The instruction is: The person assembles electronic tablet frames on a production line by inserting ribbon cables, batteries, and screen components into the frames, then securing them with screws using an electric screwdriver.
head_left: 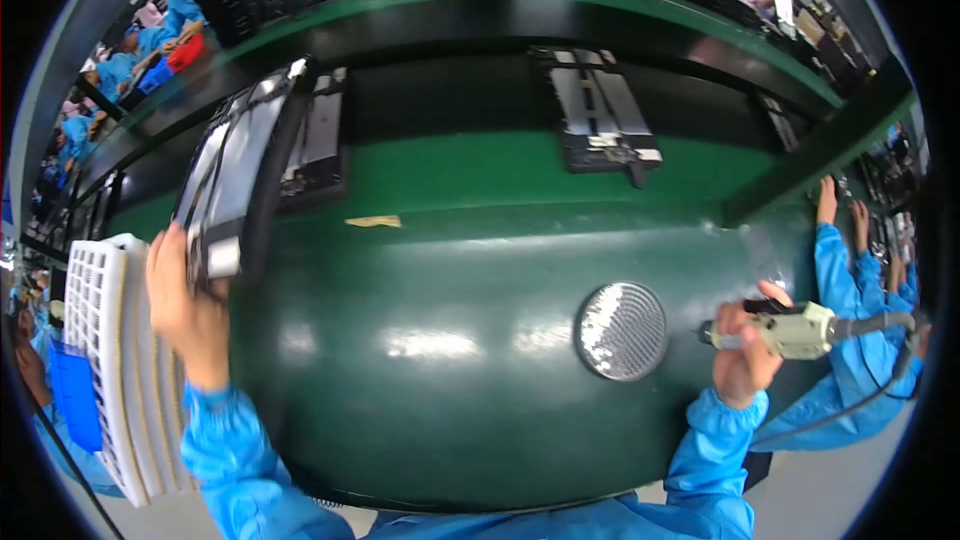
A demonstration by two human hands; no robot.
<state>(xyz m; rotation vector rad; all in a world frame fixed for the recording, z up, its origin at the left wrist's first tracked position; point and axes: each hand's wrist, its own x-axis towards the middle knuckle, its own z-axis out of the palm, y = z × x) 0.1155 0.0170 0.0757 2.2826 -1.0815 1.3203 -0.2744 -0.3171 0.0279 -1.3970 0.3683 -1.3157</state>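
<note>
Obs., head view, green conveyor bench (430, 420).

Left hand (185, 305): fingers closed around the lower end of a flat black-framed panel unit (240, 175), which stands on edge and tilts up and away from the person, raised above the left side of the bench. Its pale face is turned to the left; black frame edge faces right. Just left of the hand, a stack of white perforated trays (110, 360), with a blue bin (75, 395) beside them.

Right hand (745, 350): wrapped firmly round the grip of a cream-coloured electric screwdriver (795, 330), held roughly level, dark bit end pointing left, cable trailing right. Tool sits over the right part of the bench, not touching the surface as far as can be seen.

Between the hands, nearer the right one: a round faceted reflector disc (622, 331) lying flat on the bench, apart from both hands.

Further back: a second black assembly (600, 120) on the far belt, a small tan scrap (373, 222) on the green surface. Another worker's blue sleeve (840, 300) at the right edge
</note>
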